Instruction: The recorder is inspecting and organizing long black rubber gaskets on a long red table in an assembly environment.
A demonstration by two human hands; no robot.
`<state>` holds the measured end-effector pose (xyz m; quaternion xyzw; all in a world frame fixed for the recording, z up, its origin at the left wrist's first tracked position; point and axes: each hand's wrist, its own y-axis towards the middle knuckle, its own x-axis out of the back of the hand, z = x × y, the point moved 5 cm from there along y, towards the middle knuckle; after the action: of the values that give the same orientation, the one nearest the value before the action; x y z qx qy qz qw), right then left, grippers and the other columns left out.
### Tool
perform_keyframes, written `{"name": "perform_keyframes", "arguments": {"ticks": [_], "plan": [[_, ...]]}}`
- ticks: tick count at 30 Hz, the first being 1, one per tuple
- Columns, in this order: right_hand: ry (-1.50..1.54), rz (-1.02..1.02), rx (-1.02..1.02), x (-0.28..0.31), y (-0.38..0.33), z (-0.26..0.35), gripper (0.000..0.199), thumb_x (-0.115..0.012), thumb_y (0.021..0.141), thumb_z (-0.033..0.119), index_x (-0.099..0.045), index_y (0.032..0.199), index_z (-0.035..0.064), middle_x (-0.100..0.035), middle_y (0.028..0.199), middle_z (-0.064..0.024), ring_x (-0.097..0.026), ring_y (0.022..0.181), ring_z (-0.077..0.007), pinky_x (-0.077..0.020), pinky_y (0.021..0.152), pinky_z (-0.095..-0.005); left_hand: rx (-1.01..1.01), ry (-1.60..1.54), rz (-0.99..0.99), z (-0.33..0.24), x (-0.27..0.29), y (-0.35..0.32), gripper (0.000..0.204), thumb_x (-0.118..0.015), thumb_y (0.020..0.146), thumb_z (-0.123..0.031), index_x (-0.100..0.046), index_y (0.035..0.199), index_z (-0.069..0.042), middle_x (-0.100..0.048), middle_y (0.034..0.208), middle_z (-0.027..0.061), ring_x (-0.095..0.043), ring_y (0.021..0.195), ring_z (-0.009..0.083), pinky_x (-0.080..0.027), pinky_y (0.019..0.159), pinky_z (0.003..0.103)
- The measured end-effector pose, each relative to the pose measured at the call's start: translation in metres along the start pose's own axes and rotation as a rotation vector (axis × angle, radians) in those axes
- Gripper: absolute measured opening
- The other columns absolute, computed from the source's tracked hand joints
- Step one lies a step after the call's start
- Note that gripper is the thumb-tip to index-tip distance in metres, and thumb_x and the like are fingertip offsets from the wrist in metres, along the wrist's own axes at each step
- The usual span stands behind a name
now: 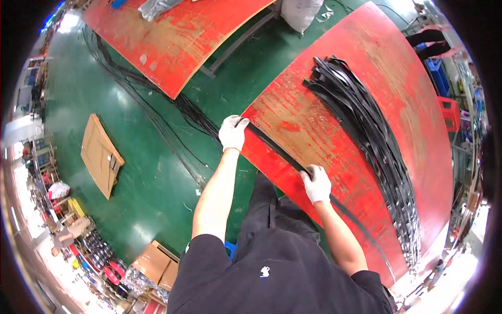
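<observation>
A long flat black strip is stretched along the near edge of a worn red tabletop. My left hand, in a white glove, is closed around its upper left end at the table's corner. My gloved right hand pinches the same strip further along, and the strip runs on past it toward the lower right. Across the tabletop, to the right of both hands, lies a thick bundle of similar black strips. Thin black lengths trail over the gap behind my left hand.
A second red tabletop stands at the upper left. Flattened cardboard lies on the green floor, and a cardboard box sits at lower left. A white sack stands between the tables. A red stool is at far right.
</observation>
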<state>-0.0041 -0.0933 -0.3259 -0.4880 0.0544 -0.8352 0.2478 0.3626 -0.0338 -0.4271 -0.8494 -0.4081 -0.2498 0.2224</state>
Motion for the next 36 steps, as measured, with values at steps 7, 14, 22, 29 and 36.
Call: {"name": "perform_keyframes", "arguments": {"ticks": [7, 14, 22, 29, 36], "plan": [[-0.134, 0.067, -0.038, -0.033, 0.035, 0.002, 0.028, -0.077, 0.093, 0.039, -0.071, 0.101, 0.0133, -0.069, 0.102, -0.0115, -0.070, 0.094, -0.0349, -0.0554, 0.082, -0.0472, 0.180, 0.139, -0.048, -0.019, 0.001, 0.003, 0.036, -0.087, 0.084, -0.033, -0.078, 0.109, -0.009, -0.075, 0.113, 0.0109, -0.071, 0.107, 0.0302, -0.054, 0.097, 0.041], [-0.113, 0.063, -0.040, -0.035, 0.036, 0.000, 0.026, -0.078, 0.092, 0.037, -0.073, 0.097, 0.0125, -0.069, 0.101, -0.0118, -0.070, 0.093, -0.0354, -0.0552, 0.082, -0.0466, 0.124, 0.083, -0.076, -0.018, 0.001, 0.002, 0.037, -0.086, 0.085, -0.036, -0.077, 0.114, -0.016, -0.074, 0.118, 0.0068, -0.068, 0.111, 0.0313, -0.051, 0.101, 0.044], [-0.076, 0.091, -0.082, -0.037, 0.031, 0.001, 0.028, -0.077, 0.090, 0.038, -0.075, 0.097, 0.0114, -0.069, 0.102, -0.0138, -0.068, 0.098, -0.0364, -0.0547, 0.085, -0.0471, 0.121, 0.084, -0.031, -0.014, 0.003, 0.003, 0.033, -0.081, 0.087, -0.038, -0.080, 0.112, -0.018, -0.074, 0.122, 0.0069, -0.068, 0.118, 0.0288, -0.051, 0.104, 0.042], [-0.149, 0.098, -0.004, -0.022, 0.035, 0.000, 0.030, -0.071, 0.089, 0.043, -0.079, 0.095, 0.0142, -0.074, 0.101, -0.0181, -0.071, 0.099, -0.0394, -0.0587, 0.087, -0.0515, 0.176, -0.080, 0.041, -0.046, -0.001, 0.000, 0.027, -0.081, 0.093, -0.023, -0.080, 0.112, -0.005, -0.077, 0.114, 0.0117, -0.072, 0.104, 0.0246, -0.054, 0.099, 0.037], [-0.005, 0.019, -0.078, 0.032, -0.013, -0.004, 0.033, -0.071, 0.089, 0.042, -0.076, 0.107, 0.0140, -0.073, 0.106, -0.0172, -0.073, 0.099, -0.0383, -0.0587, 0.085, -0.0498, 0.006, 0.076, 0.131, -0.042, -0.013, 0.001, 0.043, -0.074, 0.097, -0.034, -0.076, 0.126, -0.003, -0.077, 0.125, 0.0154, -0.071, 0.113, 0.0320, -0.051, 0.105, 0.039]]}}
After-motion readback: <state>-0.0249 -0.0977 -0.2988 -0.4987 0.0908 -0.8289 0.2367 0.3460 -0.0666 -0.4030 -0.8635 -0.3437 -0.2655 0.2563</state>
